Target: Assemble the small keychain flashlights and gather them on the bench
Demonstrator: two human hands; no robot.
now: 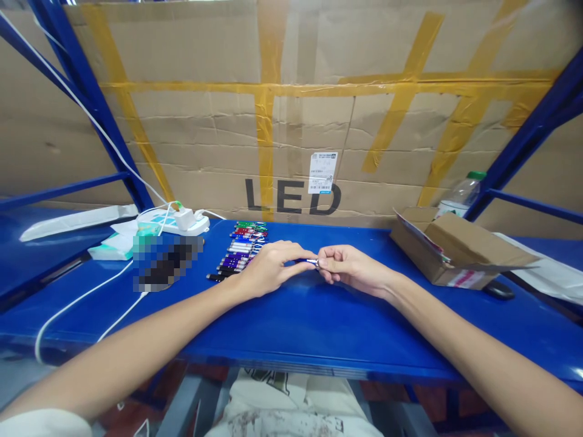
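My left hand (273, 267) and my right hand (348, 266) meet above the middle of the blue table. Between their pinched fingertips is a small silvery metal piece (312, 261), slim and partly hidden, so its exact kind is unclear. Both hands are closed on it, the left from one end and the right from the other. Just beyond my left hand lies a row of several slim pen-shaped things (239, 255) in green, red, blue, white, purple and black, with silvery clips or rings at their right ends. My left hand covers part of that row.
At the left stand a white power strip (195, 226) with cables, a tissue pack (112, 247) and a blurred-out dark object (169, 266). To the right are an open cardboard box (460, 249), a black mouse-like object (498, 290) and a green-capped bottle (462, 194). Taped cardboard (218, 133) backs the table.
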